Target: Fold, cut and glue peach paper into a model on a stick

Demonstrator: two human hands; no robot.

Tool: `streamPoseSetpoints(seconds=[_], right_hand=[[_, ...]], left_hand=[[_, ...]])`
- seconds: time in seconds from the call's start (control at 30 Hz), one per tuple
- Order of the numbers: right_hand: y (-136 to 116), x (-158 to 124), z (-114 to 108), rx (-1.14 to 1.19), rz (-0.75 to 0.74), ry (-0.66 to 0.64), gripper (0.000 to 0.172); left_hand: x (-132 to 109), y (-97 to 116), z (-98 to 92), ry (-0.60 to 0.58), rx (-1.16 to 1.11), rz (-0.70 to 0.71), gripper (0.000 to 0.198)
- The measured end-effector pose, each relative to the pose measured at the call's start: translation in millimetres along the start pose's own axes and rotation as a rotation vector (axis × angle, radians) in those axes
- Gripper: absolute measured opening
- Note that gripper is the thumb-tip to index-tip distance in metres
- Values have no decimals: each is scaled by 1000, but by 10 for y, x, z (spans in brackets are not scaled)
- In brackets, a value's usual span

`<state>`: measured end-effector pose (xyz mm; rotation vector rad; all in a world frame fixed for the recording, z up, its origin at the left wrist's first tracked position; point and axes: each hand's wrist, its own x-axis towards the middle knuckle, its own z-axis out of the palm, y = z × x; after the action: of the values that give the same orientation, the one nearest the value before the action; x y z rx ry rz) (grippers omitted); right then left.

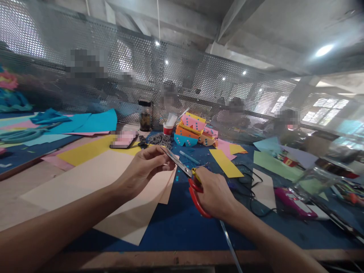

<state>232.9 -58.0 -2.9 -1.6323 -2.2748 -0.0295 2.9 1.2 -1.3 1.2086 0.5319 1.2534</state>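
Observation:
My right hand [214, 193] is closed around the red handles of a pair of scissors [182, 167], whose metal blades point up and left. My left hand [148, 165] pinches the blade tips between fingers and thumb; whether a small piece sits in that pinch is hidden. Both hands hover over a blue mat [176, 223], with large peach paper sheets [93, 178] lying under my left forearm.
Yellow paper [226, 163], cyan sheets [93, 122] and green paper [273, 165] lie about. A stack of dotted paper pieces [192, 131], a red-white cup [170, 124], a dark jar [145, 115], a phone [124, 139], black cables [250, 182] and a glass jar [315, 180] stand around. Perforated metal screen behind, people beyond.

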Motion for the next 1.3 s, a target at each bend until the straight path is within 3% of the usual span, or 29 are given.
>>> streamPoseSetpoints(seconds=[0.57,0.77,0.97,1.07,1.3], right_hand=[[54,30,64,13,-5,32,6],[104,107,176,357,5,101,30],[33,146,77,898,150,-30,39],[-7,133,11,973,178,-50,42],[-21,126,36,1013,88,-54,33]], left_hand=[[-17,20,2,-10,24,-3,23],[-18,10,38,-2,18,-59,25],[-50,-87,63,-81,211,-103,29],[-76,-127,89,-147,286,-124,31],[-114,-156,135,-209,339,-164,28]])
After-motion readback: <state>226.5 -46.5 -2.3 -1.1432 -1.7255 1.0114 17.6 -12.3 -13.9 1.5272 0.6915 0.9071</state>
